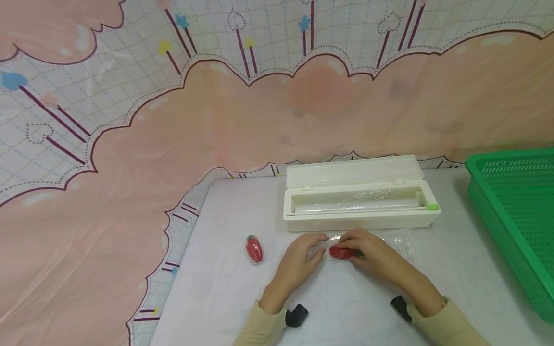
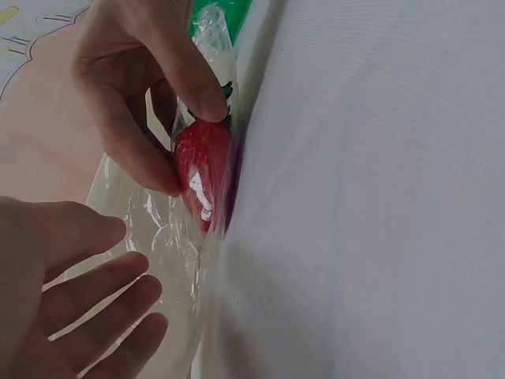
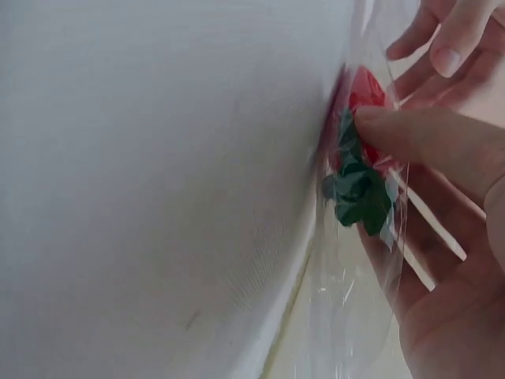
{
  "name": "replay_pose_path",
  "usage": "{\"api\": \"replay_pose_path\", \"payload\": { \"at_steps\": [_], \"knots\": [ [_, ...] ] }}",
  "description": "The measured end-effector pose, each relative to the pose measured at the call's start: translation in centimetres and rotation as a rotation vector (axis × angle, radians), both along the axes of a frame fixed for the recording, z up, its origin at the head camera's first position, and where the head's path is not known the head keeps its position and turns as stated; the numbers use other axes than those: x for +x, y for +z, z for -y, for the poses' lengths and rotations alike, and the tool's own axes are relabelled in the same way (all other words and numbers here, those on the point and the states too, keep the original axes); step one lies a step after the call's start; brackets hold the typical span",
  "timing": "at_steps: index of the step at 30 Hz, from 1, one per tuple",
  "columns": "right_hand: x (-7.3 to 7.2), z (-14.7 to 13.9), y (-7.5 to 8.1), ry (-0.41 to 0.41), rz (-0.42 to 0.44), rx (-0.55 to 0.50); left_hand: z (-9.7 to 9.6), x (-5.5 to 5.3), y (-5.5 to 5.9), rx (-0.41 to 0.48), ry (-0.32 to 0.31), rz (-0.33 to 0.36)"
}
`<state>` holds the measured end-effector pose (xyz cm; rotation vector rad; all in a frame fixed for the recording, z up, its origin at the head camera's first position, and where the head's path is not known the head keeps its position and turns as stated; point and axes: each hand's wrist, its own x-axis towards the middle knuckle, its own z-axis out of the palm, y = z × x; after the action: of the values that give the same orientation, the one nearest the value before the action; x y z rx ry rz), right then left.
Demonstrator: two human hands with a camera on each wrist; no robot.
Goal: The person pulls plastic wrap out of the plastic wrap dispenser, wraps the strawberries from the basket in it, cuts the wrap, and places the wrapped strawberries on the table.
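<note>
A red strawberry with green leaves lies on its side on the table, with clear plastic wrap about it. My right hand pinches it between thumb and fingers, near the leafy end in the right wrist view. The green leaves show through the film there. My left hand is just left of the strawberry, its fingers spread and relaxed, holding nothing; the left wrist view has its fingertips beside the film. Farther left rests a second strawberry, wrapped in clear film.
Behind my hands stands a white cling-film dispenser box, its lid raised and a roll inside. A green plastic basket is at the right edge. Patterned cloth hangs behind the white-covered table.
</note>
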<state>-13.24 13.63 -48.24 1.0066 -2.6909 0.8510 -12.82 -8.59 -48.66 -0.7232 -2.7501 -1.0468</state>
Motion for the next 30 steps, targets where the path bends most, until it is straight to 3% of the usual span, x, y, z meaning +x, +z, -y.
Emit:
{"api": "replay_pose_path", "payload": {
  "at_steps": [10, 18, 26, 30],
  "knots": [
    [0.4, -0.7, 0.1, 0.095, 0.101, 0.017, 0.8, 0.6, -0.4, -0.07, 0.065, 0.028],
    [0.9, -0.9, 0.0, 0.1, 0.154, 0.021, 2.2, 1.0, -1.2, -0.103, 0.143, 0.06],
    [1.1, -1.2, -0.2, 0.097, 0.161, 0.01, 3.3, 1.3, -1.2, -0.095, 0.14, 0.093],
    [1.2, -1.4, -0.2, 0.093, 0.16, 0.009, 3.1, 1.6, -0.5, -0.082, 0.138, 0.067]
  ]
}}
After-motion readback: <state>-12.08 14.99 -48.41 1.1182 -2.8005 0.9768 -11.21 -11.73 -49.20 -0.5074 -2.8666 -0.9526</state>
